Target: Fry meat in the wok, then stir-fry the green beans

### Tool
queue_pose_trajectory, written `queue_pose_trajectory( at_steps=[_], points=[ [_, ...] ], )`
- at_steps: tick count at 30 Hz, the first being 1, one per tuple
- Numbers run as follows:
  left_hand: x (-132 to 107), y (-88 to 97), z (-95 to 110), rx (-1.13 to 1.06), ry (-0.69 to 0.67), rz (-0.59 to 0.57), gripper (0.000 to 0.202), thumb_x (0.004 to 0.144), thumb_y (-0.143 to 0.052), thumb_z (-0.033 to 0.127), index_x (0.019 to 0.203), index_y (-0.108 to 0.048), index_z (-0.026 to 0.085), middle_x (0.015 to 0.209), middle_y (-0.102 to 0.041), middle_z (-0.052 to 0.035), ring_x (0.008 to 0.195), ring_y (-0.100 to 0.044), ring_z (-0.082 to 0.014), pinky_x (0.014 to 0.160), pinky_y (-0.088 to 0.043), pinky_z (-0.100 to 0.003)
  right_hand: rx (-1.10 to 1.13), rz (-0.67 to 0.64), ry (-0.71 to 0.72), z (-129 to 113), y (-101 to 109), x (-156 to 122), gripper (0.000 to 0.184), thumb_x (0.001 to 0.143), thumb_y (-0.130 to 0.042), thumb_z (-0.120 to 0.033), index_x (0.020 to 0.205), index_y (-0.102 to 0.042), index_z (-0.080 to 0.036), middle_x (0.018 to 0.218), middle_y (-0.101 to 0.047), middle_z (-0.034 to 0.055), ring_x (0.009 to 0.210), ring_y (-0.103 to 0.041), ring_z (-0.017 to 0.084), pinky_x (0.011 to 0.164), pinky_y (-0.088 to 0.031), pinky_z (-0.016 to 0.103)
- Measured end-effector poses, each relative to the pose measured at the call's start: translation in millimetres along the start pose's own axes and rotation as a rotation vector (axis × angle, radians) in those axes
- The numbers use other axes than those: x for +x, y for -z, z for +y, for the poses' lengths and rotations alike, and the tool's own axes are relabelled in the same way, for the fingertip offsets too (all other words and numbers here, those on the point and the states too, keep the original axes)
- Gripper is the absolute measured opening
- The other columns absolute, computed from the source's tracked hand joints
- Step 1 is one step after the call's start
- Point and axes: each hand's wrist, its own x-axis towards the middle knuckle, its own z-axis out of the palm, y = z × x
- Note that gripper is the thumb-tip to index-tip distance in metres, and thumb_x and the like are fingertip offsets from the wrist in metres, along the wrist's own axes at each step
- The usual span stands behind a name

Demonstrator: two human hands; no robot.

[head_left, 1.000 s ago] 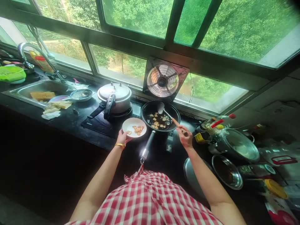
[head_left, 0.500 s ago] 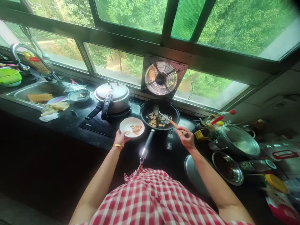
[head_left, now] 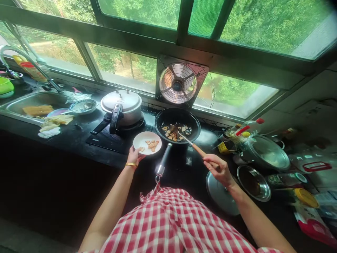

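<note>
My left hand [head_left: 135, 155] grips the near rim of a small white plate [head_left: 143, 139] that carries a few fried pieces, held just left of a black frying pan [head_left: 177, 117]. My right hand [head_left: 219, 169] is closed on the wooden handle of a metal ladle [head_left: 187, 141], whose bowl rests among the pieces frying in the pan. The pan's long handle [head_left: 163, 161] points toward me.
A pressure cooker [head_left: 121, 107] sits left of the pan on a black cooktop. Further left are a sink [head_left: 34, 105], tap and dishes. To the right stand bottles [head_left: 240, 131], steel pots [head_left: 264, 158], a steel bowl [head_left: 254, 183] and a lid [head_left: 221, 195]. A fan [head_left: 178, 83] sits in the window.
My right hand has drawn back toward me and to the right, sliding the ladle's bowl from the pan's far side into the pieces. The plate stays beside the pan.
</note>
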Motion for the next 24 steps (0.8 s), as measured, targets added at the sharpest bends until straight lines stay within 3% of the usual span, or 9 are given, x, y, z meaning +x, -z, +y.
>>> queue_pose_trajectory(
  at_steps=[7,14,24],
  points=[
    [-1.7,-4.4,-1.5,0.014,0.003,-0.003,0.063,0.070,-0.062,0.015,0.126,-0.036,0.025,0.103,-0.059,-0.0079,0.060,-0.062,-0.0132,0.055,-0.054,-0.031,0.027,-0.057,0.036,-18.7,-0.3,-20.9,0.018,0.081,-0.061,-0.017,0.098,-0.065,-0.023,0.100,-0.064,0.0068,0.093,-0.063,0.019,0.078,-0.056,0.033],
    [-2.7,-7.7,0.7,0.021,0.011,-0.007,0.065,0.070,-0.062,0.014,0.128,-0.035,0.025,0.103,-0.059,-0.0084,0.060,-0.062,-0.0128,0.056,-0.054,-0.031,0.034,-0.047,0.103,-46.0,-4.8,-23.2,0.024,0.079,-0.061,-0.012,0.099,-0.064,-0.026,0.101,-0.065,0.0053,0.090,-0.064,0.018,0.074,-0.056,0.030],
    [-3.4,-15.3,3.0,0.014,0.035,-0.013,0.065,0.071,-0.061,0.013,0.130,-0.035,0.025,0.099,-0.060,-0.0080,0.057,-0.060,-0.0119,0.054,-0.053,-0.030,0.092,0.005,0.031,-57.4,-12.0,-25.4,0.021,0.080,-0.061,-0.014,0.098,-0.064,-0.027,0.100,-0.065,0.0053,0.088,-0.065,0.019,0.075,-0.056,0.033]
  ],
)
